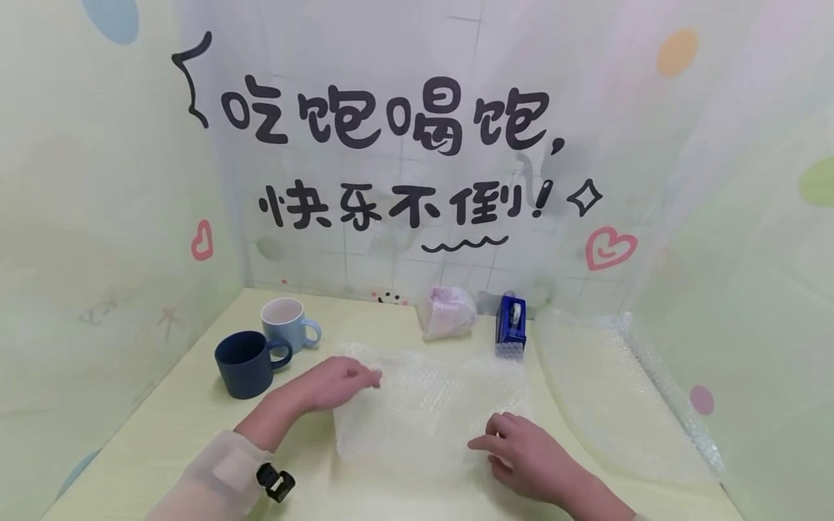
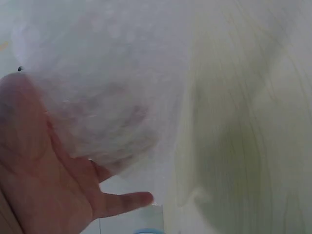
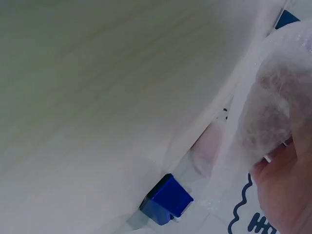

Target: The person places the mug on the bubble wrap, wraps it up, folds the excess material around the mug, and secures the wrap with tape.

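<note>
A translucent bubble wrap sheet (image 1: 426,412) spreads low in front of the person, between both hands. My left hand (image 1: 339,383) grips its left side near the back corner. The left wrist view shows fingers blurred through the bubble wrap (image 2: 122,58), one finger (image 2: 134,199) sticking out below it. At the right edge my right hand (image 1: 531,456) holds the sheet with bent fingers, the index reaching over the surface. From the right wrist, the hand (image 3: 282,185) shows partly through the film (image 3: 278,92), its fingertips curled at the edge.
On the left stand a dark blue mug (image 1: 244,369) and a light blue mug (image 1: 284,325). A pinkish wrapped bundle (image 1: 449,311) and a blue tape dispenser (image 1: 511,322) sit along the back. More bubble wrap (image 1: 619,398) lies on the right, by the side wall.
</note>
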A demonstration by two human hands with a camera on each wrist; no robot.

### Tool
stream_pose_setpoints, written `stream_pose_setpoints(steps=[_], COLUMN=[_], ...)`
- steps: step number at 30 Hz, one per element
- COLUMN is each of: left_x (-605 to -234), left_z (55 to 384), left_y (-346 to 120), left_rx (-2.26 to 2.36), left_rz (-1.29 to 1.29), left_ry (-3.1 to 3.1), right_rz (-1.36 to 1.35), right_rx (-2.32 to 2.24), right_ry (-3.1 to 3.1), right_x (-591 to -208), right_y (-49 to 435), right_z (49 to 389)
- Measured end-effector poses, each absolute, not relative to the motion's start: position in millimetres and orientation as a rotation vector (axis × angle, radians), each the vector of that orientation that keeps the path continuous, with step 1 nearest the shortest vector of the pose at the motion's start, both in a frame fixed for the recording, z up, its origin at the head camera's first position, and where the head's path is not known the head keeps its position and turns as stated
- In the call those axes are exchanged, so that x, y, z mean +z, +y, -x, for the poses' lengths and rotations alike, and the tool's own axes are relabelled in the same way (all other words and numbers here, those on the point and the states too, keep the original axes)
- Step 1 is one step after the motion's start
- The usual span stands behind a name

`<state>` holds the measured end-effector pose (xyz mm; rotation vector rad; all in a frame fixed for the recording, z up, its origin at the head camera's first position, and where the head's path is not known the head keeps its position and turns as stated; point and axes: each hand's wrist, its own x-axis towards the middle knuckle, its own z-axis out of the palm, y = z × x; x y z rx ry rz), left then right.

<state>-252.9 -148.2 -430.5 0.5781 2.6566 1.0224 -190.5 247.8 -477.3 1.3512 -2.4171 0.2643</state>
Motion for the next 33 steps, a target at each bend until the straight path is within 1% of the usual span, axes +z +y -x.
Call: stream_pose_setpoints(steps=[2,4,8,10,15,18,23,29,33], left_x=[-433.6,-437.3,-446.1,-449.7,-455.3,-456.0,-452.8,-454.6,-458.4], left_z=[250.8,248.4,246.8,247.4,252.3,255.6,258.5,258.2,259.6], left_y=[-152.0,-155.2,-159.2,-160.1,-161.0,-161.5,-162.4,-161.8,-162.6], left_rx=[0.852,0.712,0.559,0.543,0.511,0.462,0.366,0.428,0.487], left_rz=[-0.604,-0.638,-0.626,-0.599,-0.57,-0.568,-0.592,-0.598,-0.587], left_ry=[2.66,2.657,2.656,2.64,2.611,2.608,2.615,2.606,2.62], right_rz=[-1.284,-1.16,-0.974,-0.965,-1.056,-1.037,-0.904,-0.927,-0.975], right_rx=[0.384,0.464,0.427,0.401,0.483,0.553,0.616,0.528,0.585], right_ry=[-2.613,-2.795,-2.943,-2.947,-3.024,-3.155,-3.34,-3.226,-3.211], right_x=[-476.0,-475.3,-475.3,-474.7,-469.4,-467.3,-468.2,-471.1,-469.4], right_y=[253.2,257.9,262.9,263.8,262.2,261.6,263.8,268.8,270.1], right_z=[194.2,199.1,213.1,221.4,239.4,244.8,245.8,243.8,242.0])
